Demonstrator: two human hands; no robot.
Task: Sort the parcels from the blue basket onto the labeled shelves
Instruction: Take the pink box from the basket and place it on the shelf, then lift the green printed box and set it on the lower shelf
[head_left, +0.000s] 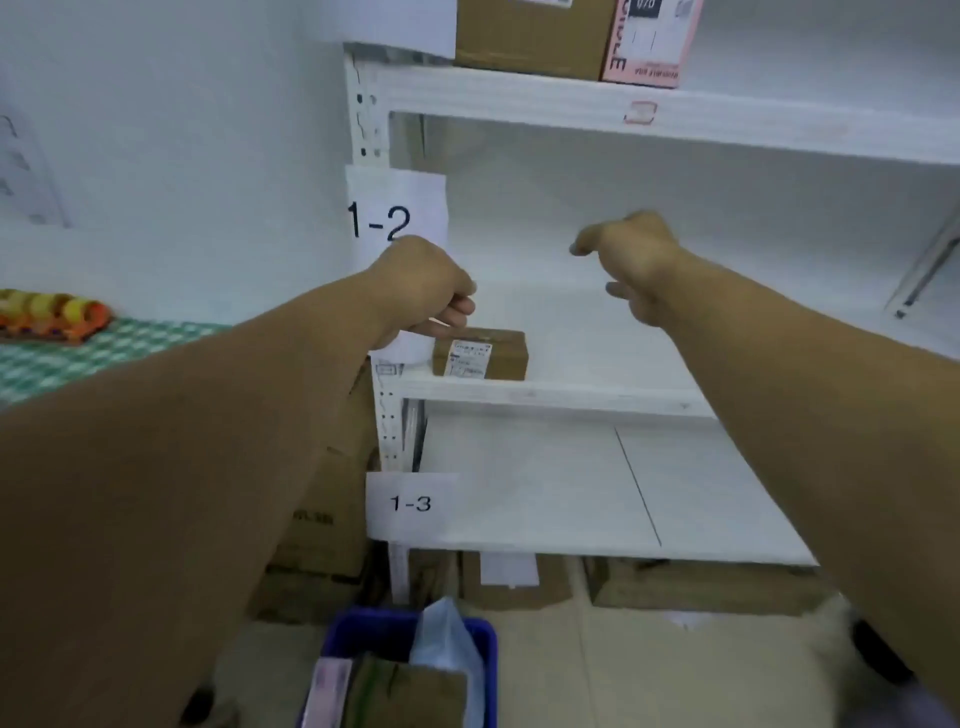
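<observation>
My left hand (422, 291) hovers curled, empty, just above the small parcel (480, 354); my right hand (635, 262) hangs slack, empty.

Small brown parcel (480, 354) on 1-2 shelf (545, 392)

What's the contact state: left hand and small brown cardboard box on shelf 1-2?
Cannot tell. Head view: curled fingers of the left hand end at the top-left corner of the small brown cardboard box; neither gap nor contact shows plainly.
</observation>
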